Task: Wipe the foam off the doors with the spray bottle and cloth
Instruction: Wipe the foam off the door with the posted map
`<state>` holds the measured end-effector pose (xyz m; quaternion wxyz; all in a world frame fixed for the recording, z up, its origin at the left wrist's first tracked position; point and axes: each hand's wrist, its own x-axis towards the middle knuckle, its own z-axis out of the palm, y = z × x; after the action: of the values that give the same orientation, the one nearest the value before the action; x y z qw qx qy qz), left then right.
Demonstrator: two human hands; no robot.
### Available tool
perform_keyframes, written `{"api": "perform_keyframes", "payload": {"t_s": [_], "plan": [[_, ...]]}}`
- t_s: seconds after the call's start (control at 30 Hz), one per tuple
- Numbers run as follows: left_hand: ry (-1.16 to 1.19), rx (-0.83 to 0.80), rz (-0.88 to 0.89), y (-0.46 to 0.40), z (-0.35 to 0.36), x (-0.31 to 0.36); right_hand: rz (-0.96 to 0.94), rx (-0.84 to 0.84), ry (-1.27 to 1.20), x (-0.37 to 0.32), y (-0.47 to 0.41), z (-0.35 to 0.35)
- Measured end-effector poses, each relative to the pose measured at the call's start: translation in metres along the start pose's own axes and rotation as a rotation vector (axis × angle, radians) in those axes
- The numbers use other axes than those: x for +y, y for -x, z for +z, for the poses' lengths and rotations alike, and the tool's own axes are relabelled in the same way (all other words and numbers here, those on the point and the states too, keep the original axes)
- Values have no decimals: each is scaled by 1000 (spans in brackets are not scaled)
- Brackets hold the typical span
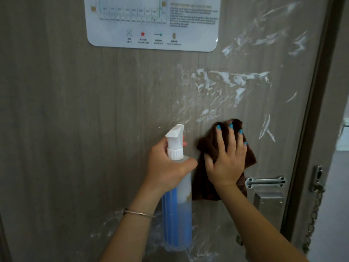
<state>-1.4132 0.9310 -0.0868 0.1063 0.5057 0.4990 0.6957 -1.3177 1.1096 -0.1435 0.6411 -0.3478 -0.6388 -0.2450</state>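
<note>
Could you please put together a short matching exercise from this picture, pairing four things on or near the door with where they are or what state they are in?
Things:
1. spray bottle
2. brown cloth
3. foam streaks
4. door chain

Places or states:
A. smeared on the door above the hands
B. pressed flat against the door under the right hand
C. hanging at the door's right edge
D. held upright by the neck in the left hand

Right pairs: 1-D, 2-B, 3-A, 4-C
</note>
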Motion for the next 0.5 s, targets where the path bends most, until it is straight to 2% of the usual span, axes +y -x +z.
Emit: {"api": "perform_keyframes", "payload": {"t_s": [0.27, 0.5], "plan": [[49, -7, 51, -28, 9, 25, -3, 6, -7, 0, -1, -1], [88, -135, 70, -50, 25, 57, 19, -16, -31, -2, -2, -2]]}}
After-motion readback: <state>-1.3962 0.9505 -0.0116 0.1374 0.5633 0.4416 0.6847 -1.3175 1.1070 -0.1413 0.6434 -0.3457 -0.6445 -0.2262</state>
